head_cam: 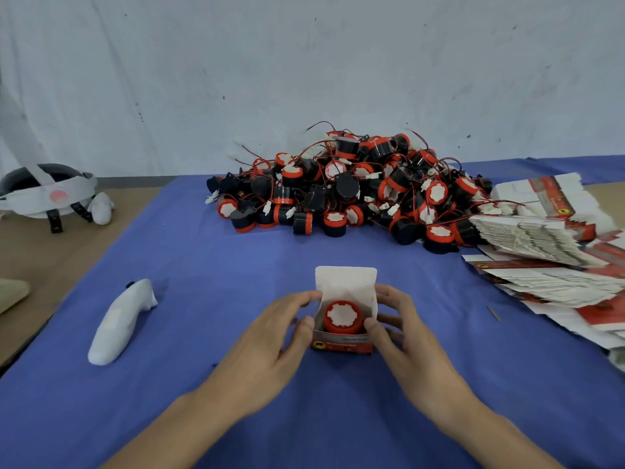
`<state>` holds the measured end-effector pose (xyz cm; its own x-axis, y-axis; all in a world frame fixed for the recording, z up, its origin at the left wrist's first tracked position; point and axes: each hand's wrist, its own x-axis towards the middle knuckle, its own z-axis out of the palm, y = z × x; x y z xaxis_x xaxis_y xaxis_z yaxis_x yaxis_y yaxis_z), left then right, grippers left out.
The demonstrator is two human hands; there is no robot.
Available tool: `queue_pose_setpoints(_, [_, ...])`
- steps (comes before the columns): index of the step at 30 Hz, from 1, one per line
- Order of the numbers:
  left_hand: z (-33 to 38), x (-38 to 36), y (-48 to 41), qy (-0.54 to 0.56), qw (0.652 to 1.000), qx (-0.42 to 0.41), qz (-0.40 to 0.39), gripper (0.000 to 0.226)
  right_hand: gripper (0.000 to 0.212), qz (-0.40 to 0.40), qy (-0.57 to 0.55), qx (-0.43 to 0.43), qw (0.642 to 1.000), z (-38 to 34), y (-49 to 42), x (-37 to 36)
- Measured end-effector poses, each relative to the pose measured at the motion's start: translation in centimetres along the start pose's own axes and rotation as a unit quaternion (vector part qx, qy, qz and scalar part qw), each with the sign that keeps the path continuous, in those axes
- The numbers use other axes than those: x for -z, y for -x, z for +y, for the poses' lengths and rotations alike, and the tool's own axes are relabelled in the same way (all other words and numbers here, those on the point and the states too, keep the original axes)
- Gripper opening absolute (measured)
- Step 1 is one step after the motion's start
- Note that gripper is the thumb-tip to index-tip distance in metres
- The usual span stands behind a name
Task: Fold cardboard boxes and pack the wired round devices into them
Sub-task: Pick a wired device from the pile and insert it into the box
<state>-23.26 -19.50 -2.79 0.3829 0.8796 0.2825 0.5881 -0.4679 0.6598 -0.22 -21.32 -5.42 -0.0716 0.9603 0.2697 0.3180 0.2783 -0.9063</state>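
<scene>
A small cardboard box stands on the blue cloth in front of me, its white lid flap upright at the back and a red printed front facing me. Inside it sits a round red device with a white top. My left hand grips the box's left side, thumb at the front corner. On the right side, my right hand holds the box in the same way. A big heap of black and red wired devices lies behind.
Stacks of flat unfolded boxes spread at the right. A white wrapped handle-shaped object lies on the blue cloth at the left. A grey headset rests on the bare table at far left. A white wall stands behind.
</scene>
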Motion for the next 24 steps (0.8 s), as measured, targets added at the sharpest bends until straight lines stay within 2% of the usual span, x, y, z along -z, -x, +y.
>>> queue_pose_setpoints(8, [-0.9, -0.9, -0.7, -0.033, 0.997, -0.062, -0.007, 0.040, 0.037, 0.003, 0.042, 0.020, 0.999, 0.4, -0.2, -0.1])
queue_pose_setpoints(14, [-1.0, -1.3, -1.0, -0.097, 0.988, -0.121, -0.013, 0.037, 0.037, -0.024, 0.106, 0.044, 0.993, 0.6, -0.6, 0.5])
queue_pose_setpoints(21, [-0.8, -1.2, -1.0, -0.138, 0.983, -0.118, 0.019, 0.038, 0.040, -0.064, 0.191, 0.079, 0.976, 0.8, -0.7, 1.1])
queue_pose_setpoints(24, [-1.1, -1.3, -1.1, -0.119, 0.987, -0.106, 0.016, 0.031, 0.031, -0.078, 0.191, 0.091, 0.974, 0.6, -0.9, 1.4])
